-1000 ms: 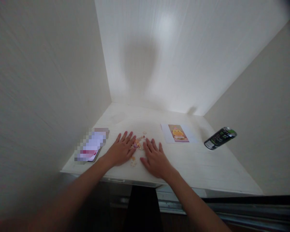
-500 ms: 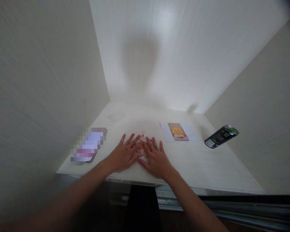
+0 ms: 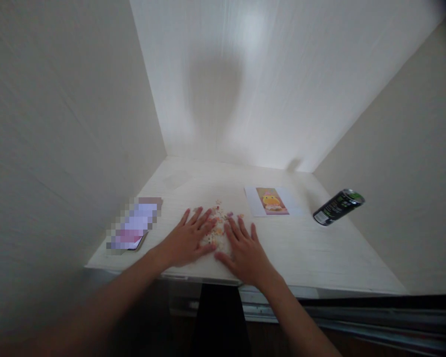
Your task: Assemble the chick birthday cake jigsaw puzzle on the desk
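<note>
My left hand (image 3: 186, 239) and my right hand (image 3: 244, 247) lie flat, palms down and fingers spread, side by side on a pale wooden desk (image 3: 312, 258). Between and just beyond the fingertips lies a small heap of loose, pastel-coloured puzzle pieces (image 3: 217, 225). The fingertips of both hands touch the pieces. Neither hand grips anything. Some pieces may be hidden under the fingers.
A sheet with a yellow-and-pink picture (image 3: 269, 201) lies behind my right hand. A dark can with green print (image 3: 338, 207) stands at the right by the wall. A phone (image 3: 136, 228) lies at the left. Walls close in on three sides.
Both hands slid together over the pieces, then spread slightly apart, the right one shifting right. The pieces now lie more scattered between the fingers.
</note>
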{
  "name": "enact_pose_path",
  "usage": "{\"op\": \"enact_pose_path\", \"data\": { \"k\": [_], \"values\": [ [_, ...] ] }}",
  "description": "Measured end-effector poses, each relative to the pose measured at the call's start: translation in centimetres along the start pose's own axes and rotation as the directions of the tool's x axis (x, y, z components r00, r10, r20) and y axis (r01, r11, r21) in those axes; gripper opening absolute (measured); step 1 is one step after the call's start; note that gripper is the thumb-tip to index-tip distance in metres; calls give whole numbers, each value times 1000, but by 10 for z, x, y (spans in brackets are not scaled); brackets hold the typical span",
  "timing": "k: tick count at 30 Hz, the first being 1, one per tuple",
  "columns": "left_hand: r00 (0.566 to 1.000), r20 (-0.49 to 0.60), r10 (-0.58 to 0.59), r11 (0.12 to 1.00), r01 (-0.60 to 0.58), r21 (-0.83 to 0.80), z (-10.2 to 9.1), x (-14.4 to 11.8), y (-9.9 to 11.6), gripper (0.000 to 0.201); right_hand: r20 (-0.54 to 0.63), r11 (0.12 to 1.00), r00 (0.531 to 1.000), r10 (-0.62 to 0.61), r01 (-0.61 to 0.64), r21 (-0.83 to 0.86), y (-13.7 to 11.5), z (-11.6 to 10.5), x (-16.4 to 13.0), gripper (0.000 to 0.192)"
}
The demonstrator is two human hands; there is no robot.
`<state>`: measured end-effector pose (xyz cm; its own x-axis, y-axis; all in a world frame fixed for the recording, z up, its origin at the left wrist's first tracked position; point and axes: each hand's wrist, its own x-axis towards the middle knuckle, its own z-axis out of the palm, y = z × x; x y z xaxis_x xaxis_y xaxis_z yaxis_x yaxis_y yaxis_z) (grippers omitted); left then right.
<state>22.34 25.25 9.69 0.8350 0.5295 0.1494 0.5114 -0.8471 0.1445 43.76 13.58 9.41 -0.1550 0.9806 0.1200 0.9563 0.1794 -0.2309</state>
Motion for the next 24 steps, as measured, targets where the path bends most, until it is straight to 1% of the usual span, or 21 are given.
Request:
{"op": "enact_pose_path", "data": {
  "k": [2, 4, 7, 10, 13, 15, 16, 18, 20, 22, 24],
  "values": [
    [1000, -8, -26, 1000, 26, -3, 1, 1, -6, 71, -14, 997, 997, 76, -77, -11, 1, -1, 0, 83],
    [999, -12, -47, 999, 47, -18, 1, 2, -13, 69, -16, 997, 997, 77, -77, -10, 2, -1, -1, 81],
    [999, -16, -32, 995, 30, -93, 0, 3, -23, 56, -32, 999, 999, 41, -41, 5, 0, 1, -3, 71],
    [996, -40, -79, 979, 70, -193, 1, 4, -29, 44, -81, 996, 993, 86, -84, 29, -1, 4, -1, 57],
    [993, -85, -85, 965, 61, -256, 3, 6, -32, 38, -193, 990, 973, 124, -109, 86, 1, 5, 11, 41],
    [989, -118, -88, 960, 52, -275, 3, 10, -32, 36, -250, 988, 962, 111, -80, 133, -1, 2, 26, 34],
    [988, -128, -91, 958, 51, -283, 2, 13, -32, 35, -252, 987, 964, 89, -52, 149, -2, 0, 35, 31],
    [986, -139, -96, 949, 48, -313, 0, 18, -31, 34, -190, 990, 981, 27, 0, 144, -6, -6, 55, 30],
    [980, -165, -113, 911, 36, -411, -4, 22, -28, 31, -100, 992, 994, -31, 43, 117, -9, -10, 74, 26],
    [969, -196, -152, 840, 22, -543, -6, 24, -26, 27, -54, 990, 997, -52, 58, 127, -9, -12, 91, 20],
    [953, -217, -212, 754, 18, -656, -7, 24, -24, 22, -27, 977, 997, -69, 73, 202, -5, -12, 104, 17]
  ]
}}
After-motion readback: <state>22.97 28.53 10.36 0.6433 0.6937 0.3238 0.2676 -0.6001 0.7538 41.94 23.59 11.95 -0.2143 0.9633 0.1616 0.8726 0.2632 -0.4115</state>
